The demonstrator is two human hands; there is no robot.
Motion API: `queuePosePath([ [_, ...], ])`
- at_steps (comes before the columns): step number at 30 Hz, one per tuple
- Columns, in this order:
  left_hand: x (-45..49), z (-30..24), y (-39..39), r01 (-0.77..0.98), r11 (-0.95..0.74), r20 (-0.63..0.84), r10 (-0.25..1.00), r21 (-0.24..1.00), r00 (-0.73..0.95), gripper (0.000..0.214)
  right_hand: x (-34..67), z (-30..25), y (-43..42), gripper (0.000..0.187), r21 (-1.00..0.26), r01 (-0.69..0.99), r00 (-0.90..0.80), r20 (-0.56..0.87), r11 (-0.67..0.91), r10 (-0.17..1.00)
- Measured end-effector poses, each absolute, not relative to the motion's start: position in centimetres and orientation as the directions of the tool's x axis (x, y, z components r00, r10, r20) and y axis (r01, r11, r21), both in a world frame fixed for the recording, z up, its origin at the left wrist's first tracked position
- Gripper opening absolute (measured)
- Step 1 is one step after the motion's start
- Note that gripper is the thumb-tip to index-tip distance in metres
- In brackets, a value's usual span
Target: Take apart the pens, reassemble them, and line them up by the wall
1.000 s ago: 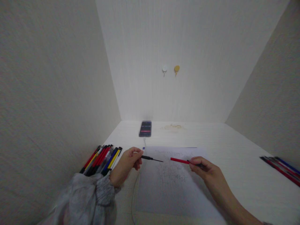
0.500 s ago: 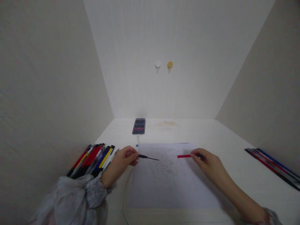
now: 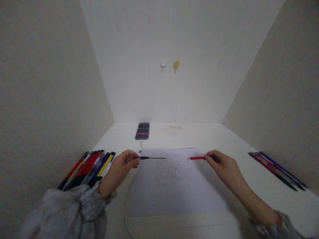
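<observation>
Pinched in the fingers of my left hand (image 3: 122, 167) is a black pen end with a thin dark refill (image 3: 157, 158) sticking out to the right. My right hand (image 3: 224, 164) grips a red pen barrel (image 3: 197, 158), its end pointing left. The refill's tip and the barrel face each other across a gap, nearly in line. Both pieces are held over a white sheet of paper (image 3: 179, 202) covered in scribbled marks. Curled fingers hide part of each pen piece.
Several pens in red, yellow, blue and black (image 3: 91, 167) lie left, beside my sleeve. A few slim pens (image 3: 276, 171) lie right. At the back stands a blurred phone (image 3: 142, 131) with a white cable (image 3: 127, 202). Walls surround the desk; two hooks (image 3: 176, 63) hang behind.
The refill, which slanted downward to the right, now lies almost level and lines up better with the red barrel. Its tip is slightly farther from the barrel. The whole view has shifted a little.
</observation>
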State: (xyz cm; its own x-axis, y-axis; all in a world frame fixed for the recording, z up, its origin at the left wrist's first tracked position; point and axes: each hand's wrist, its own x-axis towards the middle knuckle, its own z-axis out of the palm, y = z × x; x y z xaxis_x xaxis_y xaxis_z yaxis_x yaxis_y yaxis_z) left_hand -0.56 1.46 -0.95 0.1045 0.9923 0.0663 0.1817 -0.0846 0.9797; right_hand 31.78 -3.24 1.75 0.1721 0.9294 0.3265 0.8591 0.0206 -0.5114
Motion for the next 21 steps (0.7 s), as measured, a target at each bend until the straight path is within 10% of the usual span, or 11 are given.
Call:
queuePosePath([
  [13, -0.1, -0.1, 0.8, 0.104, -0.1, 0.088, 0.99, 0.99, 0.111, 0.025, 32.1, 0.8, -3.1, 0.023, -0.502, 0.865, 0.149, 0.288, 0.016, 0.946],
  [21, 0.0, -1.6, 0.6, 0.417, -0.114, -0.017, 0.954, 0.902, 0.299, 0.03, 31.6, 1.4, -3.4, 0.017, -0.537, 0.843, 0.165, 0.291, 0.019, 0.942],
])
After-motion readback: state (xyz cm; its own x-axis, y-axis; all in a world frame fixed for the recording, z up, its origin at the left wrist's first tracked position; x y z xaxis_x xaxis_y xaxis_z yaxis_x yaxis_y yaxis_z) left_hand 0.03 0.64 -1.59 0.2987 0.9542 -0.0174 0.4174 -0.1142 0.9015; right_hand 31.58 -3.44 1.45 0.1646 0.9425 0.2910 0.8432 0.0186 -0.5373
